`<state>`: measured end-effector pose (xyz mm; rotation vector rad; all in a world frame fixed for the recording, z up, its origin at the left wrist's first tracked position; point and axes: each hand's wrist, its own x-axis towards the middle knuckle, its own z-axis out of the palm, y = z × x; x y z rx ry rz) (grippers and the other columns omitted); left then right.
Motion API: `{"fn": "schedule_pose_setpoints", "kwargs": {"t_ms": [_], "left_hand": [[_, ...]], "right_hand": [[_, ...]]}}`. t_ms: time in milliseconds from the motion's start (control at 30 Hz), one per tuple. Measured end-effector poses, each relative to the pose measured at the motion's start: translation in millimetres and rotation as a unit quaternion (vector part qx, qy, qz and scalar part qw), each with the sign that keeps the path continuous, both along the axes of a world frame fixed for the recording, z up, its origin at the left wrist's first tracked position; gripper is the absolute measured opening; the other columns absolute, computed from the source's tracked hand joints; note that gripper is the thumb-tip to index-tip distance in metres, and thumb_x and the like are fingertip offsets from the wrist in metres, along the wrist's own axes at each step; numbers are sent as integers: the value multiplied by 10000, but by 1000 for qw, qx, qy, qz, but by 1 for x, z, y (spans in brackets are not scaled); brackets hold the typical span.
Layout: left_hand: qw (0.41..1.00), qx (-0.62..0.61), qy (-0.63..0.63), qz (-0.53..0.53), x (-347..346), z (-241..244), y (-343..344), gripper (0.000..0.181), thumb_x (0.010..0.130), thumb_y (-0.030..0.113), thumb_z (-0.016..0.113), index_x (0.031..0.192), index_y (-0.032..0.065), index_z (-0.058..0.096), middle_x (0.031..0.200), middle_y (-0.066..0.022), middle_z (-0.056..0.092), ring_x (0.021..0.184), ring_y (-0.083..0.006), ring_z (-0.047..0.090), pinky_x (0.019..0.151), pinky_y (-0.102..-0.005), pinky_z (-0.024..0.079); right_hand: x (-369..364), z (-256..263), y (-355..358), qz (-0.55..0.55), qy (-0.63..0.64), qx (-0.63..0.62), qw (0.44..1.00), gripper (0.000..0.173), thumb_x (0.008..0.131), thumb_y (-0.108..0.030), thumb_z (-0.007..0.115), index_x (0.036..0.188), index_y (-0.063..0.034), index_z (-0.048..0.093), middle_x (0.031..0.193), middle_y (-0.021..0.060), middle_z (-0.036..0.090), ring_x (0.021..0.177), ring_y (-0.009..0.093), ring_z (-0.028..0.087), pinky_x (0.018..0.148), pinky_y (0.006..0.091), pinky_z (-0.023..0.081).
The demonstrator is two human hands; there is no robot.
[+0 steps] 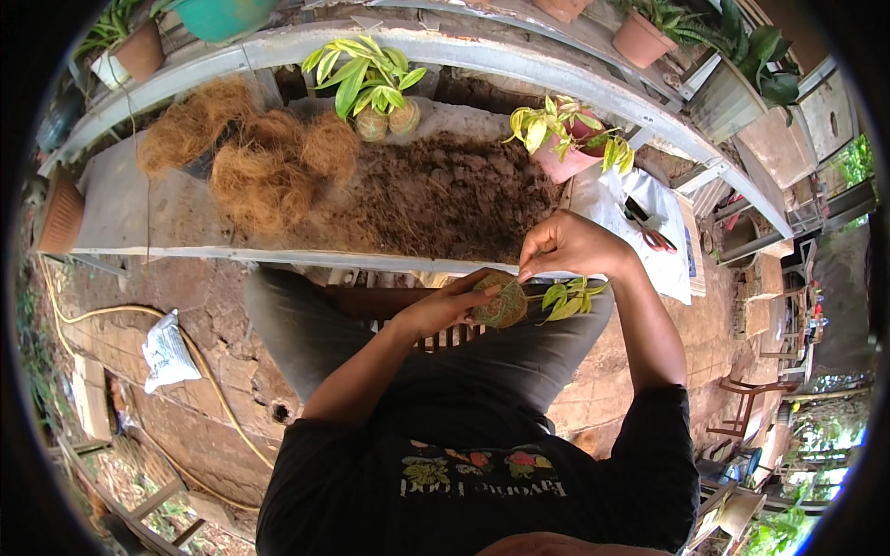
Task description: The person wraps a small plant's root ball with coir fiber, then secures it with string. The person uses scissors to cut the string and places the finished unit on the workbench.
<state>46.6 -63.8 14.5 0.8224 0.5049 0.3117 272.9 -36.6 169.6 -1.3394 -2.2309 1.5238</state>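
Observation:
My left hand [445, 304] holds a round plant ball [502, 300] of brown fibre, wound with thin green string, above my lap. From the ball's right side, a small leafy plant [571, 297] with yellow-green leaves lies out over my right thigh. At the ball's upper right edge, the thumb and forefinger of my right hand [567, 247] are pinched on a thin strand of string [517, 279]. The palm of my left hand and the underside of the ball are hidden.
Dark soil [452, 194] is spread on the bench [111, 201], beside heaps of coconut fibre [261, 181]. Two finished-looking plant balls [387, 122] stand behind it. A pink pot [567, 156] and red-handled scissors [657, 240] on a white sack [605, 201] are at right.

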Motion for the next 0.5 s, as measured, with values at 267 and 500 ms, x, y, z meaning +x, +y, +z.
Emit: {"fn": "schedule_pose_setpoints", "kwargs": {"t_ms": [267, 500], "left_hand": [[997, 44, 10, -63, -3, -1, 3, 702, 1002, 286, 566, 1550, 59, 190, 1444, -105, 442, 1310, -176, 462, 1008, -351, 454], [994, -3, -99, 50, -1, -11, -2, 640, 1019, 290, 542, 1533, 89, 218, 1414, -54, 457, 1276, -170, 472, 974, -336, 454]], "right_hand": [[6, -18, 3, -2, -6, 9, 1000, 142, 869, -120, 743, 902, 17, 719, 781, 40, 717, 698, 60, 618, 624, 230, 473], [29, -98, -7, -146, 176, -65, 971, 105, 918, -144, 704, 932, -43, 679, 798, 12, 670, 699, 75, 566, 620, 264, 473]]}}
